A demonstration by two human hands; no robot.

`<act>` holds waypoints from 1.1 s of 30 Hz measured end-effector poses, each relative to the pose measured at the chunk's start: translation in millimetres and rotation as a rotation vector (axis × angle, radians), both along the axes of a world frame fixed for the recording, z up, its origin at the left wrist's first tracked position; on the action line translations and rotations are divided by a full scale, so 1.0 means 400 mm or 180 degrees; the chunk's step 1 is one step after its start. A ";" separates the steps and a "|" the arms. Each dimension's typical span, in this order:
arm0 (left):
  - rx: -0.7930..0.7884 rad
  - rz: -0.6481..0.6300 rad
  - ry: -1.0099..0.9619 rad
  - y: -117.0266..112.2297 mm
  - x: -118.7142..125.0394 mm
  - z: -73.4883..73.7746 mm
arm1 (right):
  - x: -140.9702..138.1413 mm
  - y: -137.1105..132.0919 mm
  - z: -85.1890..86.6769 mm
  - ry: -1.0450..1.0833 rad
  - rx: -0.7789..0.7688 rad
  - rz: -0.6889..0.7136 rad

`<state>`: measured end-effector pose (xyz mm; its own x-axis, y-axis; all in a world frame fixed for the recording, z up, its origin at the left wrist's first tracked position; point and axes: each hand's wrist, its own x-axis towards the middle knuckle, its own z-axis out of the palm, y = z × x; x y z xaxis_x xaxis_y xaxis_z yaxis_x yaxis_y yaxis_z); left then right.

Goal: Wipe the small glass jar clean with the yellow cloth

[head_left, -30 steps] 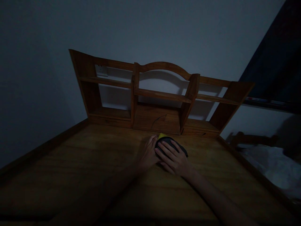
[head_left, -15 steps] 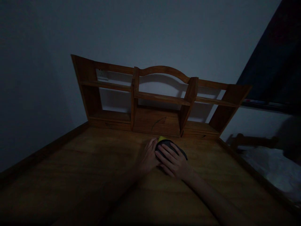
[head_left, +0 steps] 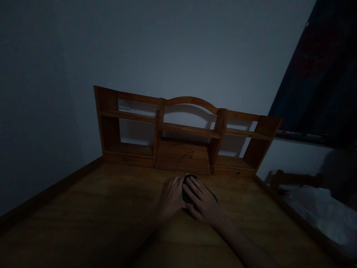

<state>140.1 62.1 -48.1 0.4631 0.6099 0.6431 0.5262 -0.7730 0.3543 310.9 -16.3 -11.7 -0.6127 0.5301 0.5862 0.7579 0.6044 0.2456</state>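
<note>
The wooden shelf point(head_left: 185, 129) has side and middle compartments; a curved dark line point(head_left: 185, 158) marks its lower middle panel. Before that panel, a dark object point(head_left: 187, 197) sits on the table point(head_left: 111, 197). The right hand point(head_left: 204, 205) covers it, fingers slightly spread; the left hand point(head_left: 172, 200) touches its side, fingers close together. Whether either grips, I cannot tell. Raised edges point(head_left: 57, 188) run forward from the shelf's ends.

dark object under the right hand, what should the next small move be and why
Perhaps ease the right hand back slightly: it lies spread across the dark object, hiding much of its top, while the left hand sits close by its left side and could steady it.
</note>
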 end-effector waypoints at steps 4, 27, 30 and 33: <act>-0.0138 0.0075 -0.0204 0.000 -0.008 0.034 | 0.007 0.004 -0.013 0.0378 -0.0074 -0.0208; 0.0627 0.0304 0.0489 0.018 0.003 -0.032 | -0.023 0.016 -0.019 0.0181 -0.0192 -0.0375; 0.0372 0.0484 0.0428 0.023 0.009 -0.031 | -0.014 0.030 -0.037 0.0088 -0.0100 -0.0296; 0.0263 0.0630 0.0336 0.023 0.013 -0.027 | -0.006 0.042 -0.058 0.0049 -0.0028 -0.0181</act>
